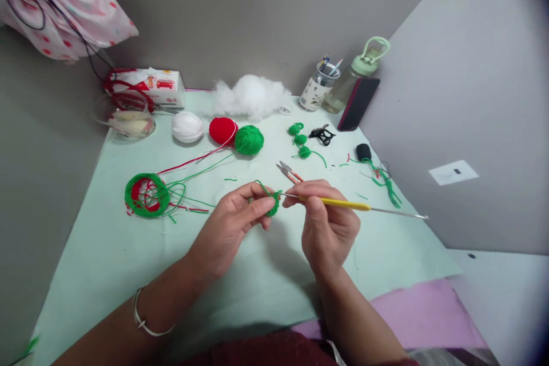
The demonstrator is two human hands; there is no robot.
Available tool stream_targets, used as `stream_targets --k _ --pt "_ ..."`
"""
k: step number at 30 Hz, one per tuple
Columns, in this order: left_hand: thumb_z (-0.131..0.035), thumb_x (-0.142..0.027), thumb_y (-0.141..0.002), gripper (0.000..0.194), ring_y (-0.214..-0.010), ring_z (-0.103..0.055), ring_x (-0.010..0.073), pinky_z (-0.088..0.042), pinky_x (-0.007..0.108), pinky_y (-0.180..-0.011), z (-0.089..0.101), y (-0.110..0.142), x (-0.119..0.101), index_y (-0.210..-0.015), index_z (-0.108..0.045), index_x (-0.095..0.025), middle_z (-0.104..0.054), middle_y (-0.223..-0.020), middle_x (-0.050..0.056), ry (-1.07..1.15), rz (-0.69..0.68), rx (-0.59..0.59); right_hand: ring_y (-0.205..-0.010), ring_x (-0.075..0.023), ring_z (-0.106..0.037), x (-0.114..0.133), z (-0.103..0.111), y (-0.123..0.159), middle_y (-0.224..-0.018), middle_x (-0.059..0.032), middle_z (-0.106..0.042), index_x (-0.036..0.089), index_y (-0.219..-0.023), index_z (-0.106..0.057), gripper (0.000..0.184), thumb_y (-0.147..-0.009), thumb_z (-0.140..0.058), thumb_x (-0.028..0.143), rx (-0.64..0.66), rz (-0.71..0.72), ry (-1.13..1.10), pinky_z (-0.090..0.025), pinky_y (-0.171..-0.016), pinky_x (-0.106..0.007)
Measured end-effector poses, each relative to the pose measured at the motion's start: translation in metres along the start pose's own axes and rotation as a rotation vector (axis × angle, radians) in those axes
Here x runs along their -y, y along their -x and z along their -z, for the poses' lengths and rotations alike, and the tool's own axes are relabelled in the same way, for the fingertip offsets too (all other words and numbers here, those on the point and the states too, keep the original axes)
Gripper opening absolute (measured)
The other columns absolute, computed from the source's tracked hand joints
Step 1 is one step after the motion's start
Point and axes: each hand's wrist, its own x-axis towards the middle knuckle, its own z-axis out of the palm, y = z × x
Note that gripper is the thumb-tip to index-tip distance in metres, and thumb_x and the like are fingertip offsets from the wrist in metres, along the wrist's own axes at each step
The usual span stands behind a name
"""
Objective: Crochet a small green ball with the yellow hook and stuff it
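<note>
I have the left hand pinched on a small green crochet piece, a little toward six o'clock of my view's centre. The right hand's fingers are curled around the yellow-handled hook, one end at the piece, the other toward three. From the piece, I see scissors at one o'clock, a green yarn ball at eleven, a yarn coil at nine.

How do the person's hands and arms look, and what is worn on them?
The left hand and right hand wear no gloves; the forearms are bare. A slim silvery bangle circles the left forearm; none shows on the right. Dark red clothing appears below.
</note>
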Motion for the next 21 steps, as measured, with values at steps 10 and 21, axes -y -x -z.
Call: stream_targets --k 10,21 --pt "-0.083 -0.027 -0.083 0.018 -0.065 -0.052 0.0077 -0.044 0.023 -0.065 0.0028 -0.0032 -0.0003 -0.078 -0.069 -0.017 -0.062 -0.082 -0.002 0.002 -0.013 -0.085 -0.073 -0.0187 -0.070 0.0041 0.0026 -0.0012 -0.087 -0.0024 -0.077 0.026 -0.104 -0.079 0.018 -0.104 -0.061 0.023 0.054 0.101 0.097 -0.057 -0.067 -0.039" --pt "-0.084 -0.026 -0.083 0.022 -0.066 -0.051 0.0071 -0.045 0.021 -0.063 0.0048 -0.0037 -0.0024 -0.076 -0.066 -0.016 -0.062 -0.082 -0.003 0.029 -0.034 -0.136 -0.075 -0.0195 -0.072 0.0022 0.0024 0.0007 -0.086 -0.0024 -0.078 0.027 -0.109 -0.078 0.022 -0.103 -0.061 0.016 -0.030 0.211 0.192 -0.060 -0.067 -0.040"
